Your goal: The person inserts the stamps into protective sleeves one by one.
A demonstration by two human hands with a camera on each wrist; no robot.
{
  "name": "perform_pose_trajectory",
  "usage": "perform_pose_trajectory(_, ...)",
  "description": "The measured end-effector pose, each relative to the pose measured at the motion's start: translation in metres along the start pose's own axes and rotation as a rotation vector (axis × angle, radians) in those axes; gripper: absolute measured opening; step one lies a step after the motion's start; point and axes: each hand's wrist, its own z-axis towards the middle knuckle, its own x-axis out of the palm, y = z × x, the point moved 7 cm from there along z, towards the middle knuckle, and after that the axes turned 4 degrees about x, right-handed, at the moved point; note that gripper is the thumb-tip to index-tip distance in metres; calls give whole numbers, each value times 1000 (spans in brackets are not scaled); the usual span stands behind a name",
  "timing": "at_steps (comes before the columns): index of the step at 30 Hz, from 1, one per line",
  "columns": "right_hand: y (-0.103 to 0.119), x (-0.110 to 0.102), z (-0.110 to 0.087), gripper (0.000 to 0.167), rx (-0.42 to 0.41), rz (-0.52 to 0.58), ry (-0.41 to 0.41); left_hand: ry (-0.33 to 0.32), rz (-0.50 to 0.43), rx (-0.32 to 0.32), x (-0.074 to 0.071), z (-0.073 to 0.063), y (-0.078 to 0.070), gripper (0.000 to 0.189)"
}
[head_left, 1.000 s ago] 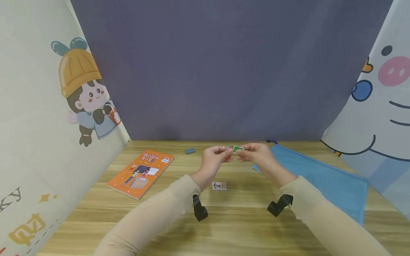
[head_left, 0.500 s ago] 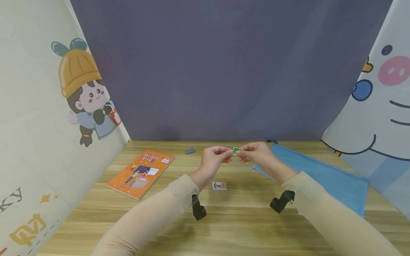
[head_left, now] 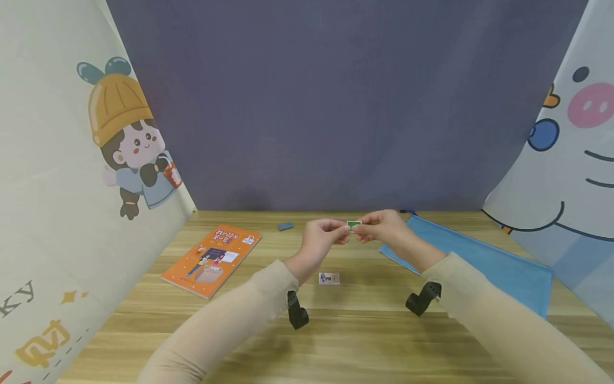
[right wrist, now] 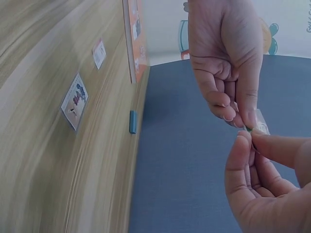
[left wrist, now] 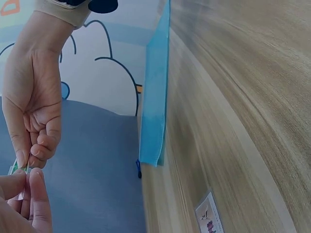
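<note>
Both hands meet over the far middle of the table, holding a small green card with a white border between them. My left hand pinches its left edge between thumb and fingers. On the opposite side my right hand pinches it with thumb and forefinger. A see-through corner stands out past the fingertips in the right wrist view; the fingers hide much of the rest. Below the hands a small picture card lies flat on the wooden table.
An orange book lies at the left, and a blue-grey block sits near the back edge. To the right, a blue zip pouch lies partly behind the right arm. Another small card shows in the right wrist view.
The green card has tipped and turned slightly between the fingers, so its face looks narrower. My right hand and forearm have shifted a little upward; the left hand has barely moved.
</note>
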Motion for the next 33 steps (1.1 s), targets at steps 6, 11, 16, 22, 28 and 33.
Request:
perform_pose_trajectory(6, -1, -3, 1, 38, -12, 51, 35, -6, -6, -28, -2, 0, 0, 20)
perform_pose_trajectory(11, -4, -7, 2, 39, -20, 71, 53, -8, -20, -35, -4, 0, 0, 21)
perform_pose_trajectory(16, -5, -7, 0, 37, -39, 40, 17, -8, -44, -42, -3, 0, 0, 21)
perform_pose_trajectory(22, -3, -5, -2, 33, -55, 45, -37, -22, -68, -54, -2, 0, 0, 21)
perform_pose_trajectory(28, -2, -2, -4, 34, -77, 67, -35, -16, -70, -59, -2, -1, 0, 22)
perform_pose_trajectory(33, -4, 1, -3, 34, -72, 118, -3, -8, -72, -74, -1, -1, 1, 22)
